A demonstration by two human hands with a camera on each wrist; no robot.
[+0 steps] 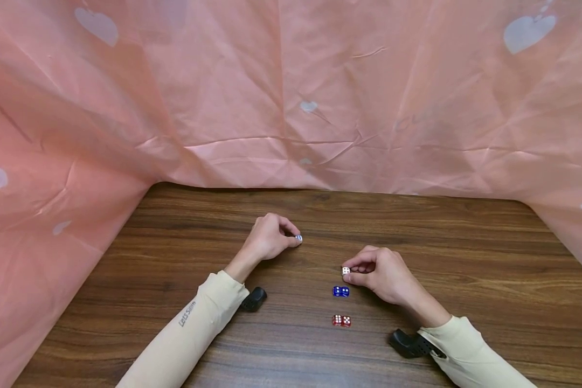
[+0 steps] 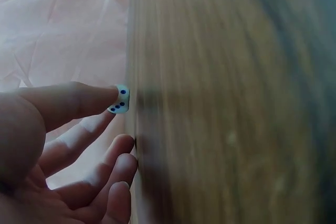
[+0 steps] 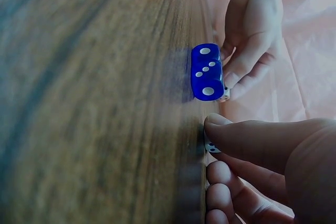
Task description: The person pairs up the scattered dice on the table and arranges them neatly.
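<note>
Between thumb and finger, my left hand (image 1: 270, 237) pinches a white die (image 1: 298, 238) low over the wooden table. Dark blue pips show on that die (image 2: 121, 99) in the left wrist view. My right hand (image 1: 385, 275), nearer and to the right, pinches another white die (image 1: 346, 271); the thumb hides most of this die (image 3: 211, 148) in the right wrist view. Just in front of the right hand lie two blue dice (image 1: 341, 291), side by side. Two red dice (image 1: 341, 320) sit together closer to me, in line with the blue pair.
Brown wood grain runs across the table (image 1: 199, 215). A pink curtain (image 1: 233, 97) with pale hearts hangs along the back and both sides. Black wrist devices stick out by the left sleeve (image 1: 174, 334) and the right sleeve (image 1: 470, 350).
</note>
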